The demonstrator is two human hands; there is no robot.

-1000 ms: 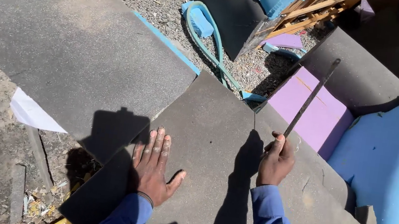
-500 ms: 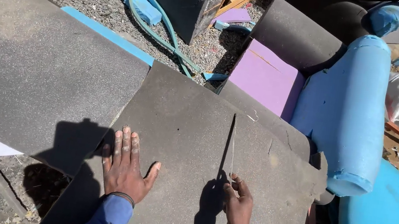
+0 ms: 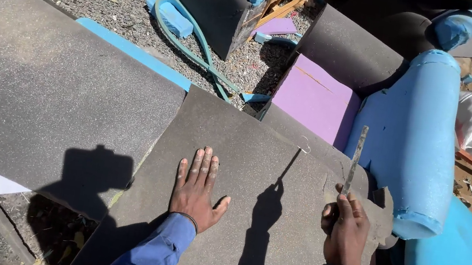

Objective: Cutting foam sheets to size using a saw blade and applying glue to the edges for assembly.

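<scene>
Outdoors, on gravel strewn with foam offcuts, you had a large grey foam sheet [image 3: 255, 172] spread out before you, overlapping a second grey slab [image 3: 40, 80] on your left. Your left hand [image 3: 198, 190] lay flat on the sheet, fingers [image 3: 199, 164] stretched out and close together, gripping nothing, only pressing down. Your right hand [image 3: 346, 229] was closed around the lower end of a thin metal blade [image 3: 355, 158], held upright with its tip pointing away from you, near the sheet's ragged right edge. Beyond that edge sat a purple foam block [image 3: 317, 101] and a blue foam roll [image 3: 416, 139], with a green hose [image 3: 193, 40] curling across the gravel farther off.

As I judge it, the risk lay in that blade: if your grip slipped or the foam gave way suddenly, it could have swung towards your flat hand, which rested not far off. The torn edge beside the blade also looked likely to tear further under a careless pull.
</scene>
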